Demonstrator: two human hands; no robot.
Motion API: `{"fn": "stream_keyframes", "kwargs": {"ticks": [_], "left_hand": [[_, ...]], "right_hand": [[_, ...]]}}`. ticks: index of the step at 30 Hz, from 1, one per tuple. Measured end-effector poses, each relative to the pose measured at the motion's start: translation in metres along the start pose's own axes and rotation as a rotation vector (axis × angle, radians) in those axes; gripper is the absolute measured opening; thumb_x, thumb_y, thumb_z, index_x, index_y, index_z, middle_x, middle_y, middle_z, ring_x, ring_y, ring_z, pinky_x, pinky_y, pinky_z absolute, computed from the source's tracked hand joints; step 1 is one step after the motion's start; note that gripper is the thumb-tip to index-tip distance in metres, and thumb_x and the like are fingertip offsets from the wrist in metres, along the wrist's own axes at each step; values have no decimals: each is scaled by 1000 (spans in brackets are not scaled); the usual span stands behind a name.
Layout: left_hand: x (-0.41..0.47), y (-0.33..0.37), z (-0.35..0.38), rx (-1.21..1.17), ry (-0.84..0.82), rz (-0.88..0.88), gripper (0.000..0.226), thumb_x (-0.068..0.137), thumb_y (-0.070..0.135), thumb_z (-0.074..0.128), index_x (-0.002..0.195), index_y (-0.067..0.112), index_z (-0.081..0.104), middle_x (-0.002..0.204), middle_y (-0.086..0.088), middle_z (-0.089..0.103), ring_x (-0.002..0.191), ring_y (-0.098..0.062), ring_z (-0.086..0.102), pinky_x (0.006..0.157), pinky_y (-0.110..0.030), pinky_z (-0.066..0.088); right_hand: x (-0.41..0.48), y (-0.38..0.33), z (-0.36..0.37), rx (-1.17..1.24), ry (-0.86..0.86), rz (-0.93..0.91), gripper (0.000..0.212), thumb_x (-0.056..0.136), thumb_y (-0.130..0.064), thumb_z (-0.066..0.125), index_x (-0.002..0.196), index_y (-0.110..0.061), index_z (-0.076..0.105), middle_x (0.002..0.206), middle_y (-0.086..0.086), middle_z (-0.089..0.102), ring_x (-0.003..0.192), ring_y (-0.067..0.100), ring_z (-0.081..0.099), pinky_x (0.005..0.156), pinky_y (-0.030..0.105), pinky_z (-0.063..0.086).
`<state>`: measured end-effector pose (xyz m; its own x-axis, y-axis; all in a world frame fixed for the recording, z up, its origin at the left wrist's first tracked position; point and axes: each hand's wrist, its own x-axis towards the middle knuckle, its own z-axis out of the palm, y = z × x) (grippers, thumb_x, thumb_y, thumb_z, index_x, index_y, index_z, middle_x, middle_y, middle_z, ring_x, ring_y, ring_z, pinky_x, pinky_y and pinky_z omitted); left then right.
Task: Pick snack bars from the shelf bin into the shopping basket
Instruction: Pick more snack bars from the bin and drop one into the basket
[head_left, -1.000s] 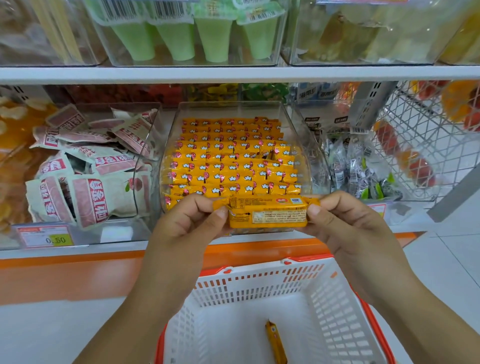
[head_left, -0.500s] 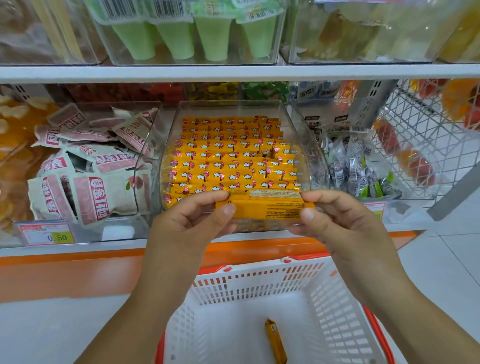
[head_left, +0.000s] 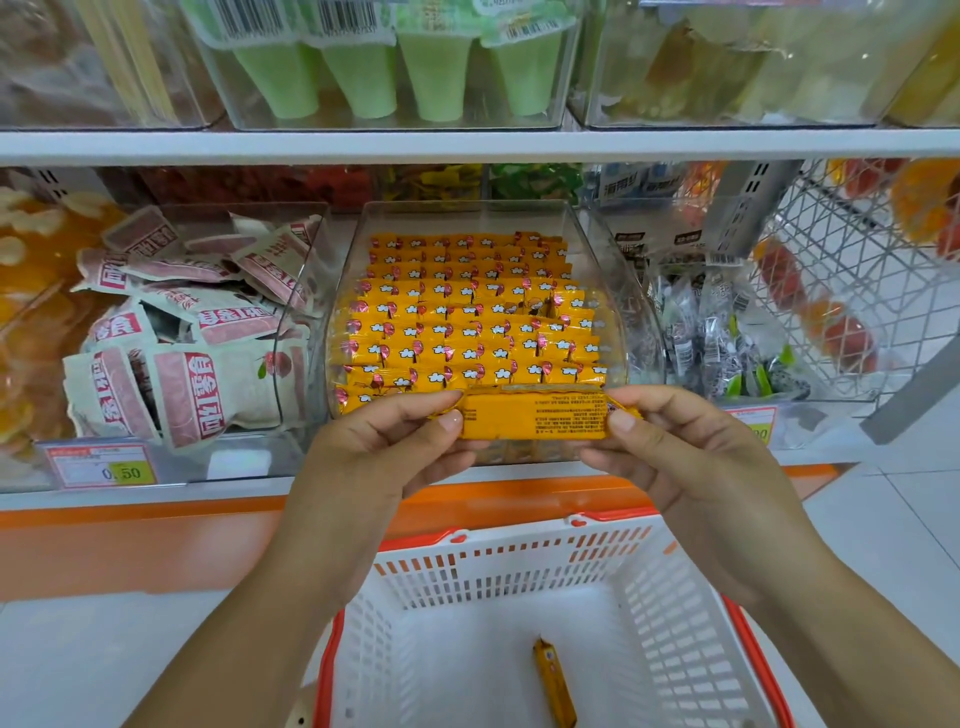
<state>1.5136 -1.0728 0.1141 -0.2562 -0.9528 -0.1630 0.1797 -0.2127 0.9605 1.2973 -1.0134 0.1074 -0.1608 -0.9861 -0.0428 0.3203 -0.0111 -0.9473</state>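
A yellow snack bar (head_left: 535, 417) is held level just in front of the clear shelf bin (head_left: 467, 218), printed back facing me. My left hand (head_left: 384, 447) pinches its left end and my right hand (head_left: 670, 452) pinches its right end. The bin holds several rows of the same yellow bars (head_left: 467, 317). Below my hands stands the white shopping basket (head_left: 519, 566) with an orange rim. One yellow bar (head_left: 554, 680) lies on the basket floor.
Left of the bin is a clear bin of pink-and-white snack packs (head_left: 182, 332), right of it a bin of dark wrapped sweets (head_left: 727, 343) and a wire basket (head_left: 857, 270). A white shelf board (head_left: 467, 145) runs overhead. An orange shelf edge (head_left: 156, 545) lies below.
The bar has been turned in my fingers so a different printed side faces me. Both hands have stayed in front of the bin, holding its ends.
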Motion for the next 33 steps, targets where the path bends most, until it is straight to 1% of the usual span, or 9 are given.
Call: {"fn": "stream_keyframes", "kwargs": {"ticks": [4, 9, 12, 17, 20, 23, 26, 28, 33], "left_hand": [[1, 2, -5, 107, -67, -1, 42, 64, 13, 73, 103, 29, 70, 91, -2, 77, 96, -20, 73, 86, -29, 58], [3, -3, 0, 177, 14, 28, 15, 70, 27, 69, 83, 23, 77, 83, 0, 77, 82, -16, 75, 81, -30, 59], [7, -6, 2, 278, 41, 24, 18, 79, 31, 67, 85, 16, 73, 80, 4, 76, 80, -11, 74, 83, -30, 58], [11, -7, 17, 563, 75, 175, 10, 91, 32, 63, 84, 30, 70, 79, 15, 73, 80, -1, 68, 69, -12, 52], [27, -3, 28, 820, 64, 296, 10, 91, 44, 59, 87, 39, 67, 86, 20, 67, 87, 2, 61, 71, -11, 47], [66, 1, 32, 1147, -10, 452, 33, 97, 45, 52, 126, 33, 62, 128, 16, 61, 114, 0, 51, 95, -21, 42], [111, 5, 33, 1403, -124, 456, 50, 103, 44, 39, 150, 28, 36, 158, 10, 32, 146, -10, 26, 119, -32, 20], [131, 3, 29, 1525, -183, 420, 55, 104, 47, 30, 155, 26, 26, 164, 7, 18, 151, -11, 12, 123, -35, 9], [137, -9, 13, 1556, -206, 392, 57, 103, 53, 22, 155, 29, 22, 164, 12, 11, 151, -7, 5, 122, -32, -3]], "right_hand": [[-1, -2, -3, -54, -58, -15, 45, 62, -19, 80, 106, -16, 72, 104, 19, 73, 99, 32, 71, 85, 32, 57], [1, -1, 1, -78, 83, -63, 9, 61, -29, 74, 69, -24, 73, 74, 6, 72, 83, 33, 74, 67, 26, 58], [2, 0, 2, -48, 77, 2, 9, 62, -31, 73, 63, -23, 69, 69, 5, 70, 86, 33, 74, 65, 25, 58], [7, -3, 0, 51, 56, 36, 50, 54, -34, 89, 88, -9, 63, 73, 11, 70, 90, 39, 72, 68, 30, 59], [27, -23, -4, -113, 120, -61, 56, 64, -30, 82, 108, -6, 59, 87, 8, 75, 91, 36, 72, 76, 33, 59], [59, -47, -6, -402, 116, -165, 26, 84, -16, 67, 110, -10, 63, 97, 3, 77, 92, 25, 73, 82, 34, 58], [98, -61, -8, -611, 148, -258, 15, 88, -10, 68, 97, -22, 64, 92, -4, 76, 87, 17, 73, 82, 36, 59], [123, -66, -6, -853, 167, -261, 14, 89, -22, 70, 101, -24, 64, 87, -2, 76, 83, 18, 72, 80, 41, 58], [168, -58, 12, -1354, 16, -190, 31, 89, -37, 68, 117, -23, 61, 99, 0, 64, 82, 14, 62, 60, 21, 42]]}}
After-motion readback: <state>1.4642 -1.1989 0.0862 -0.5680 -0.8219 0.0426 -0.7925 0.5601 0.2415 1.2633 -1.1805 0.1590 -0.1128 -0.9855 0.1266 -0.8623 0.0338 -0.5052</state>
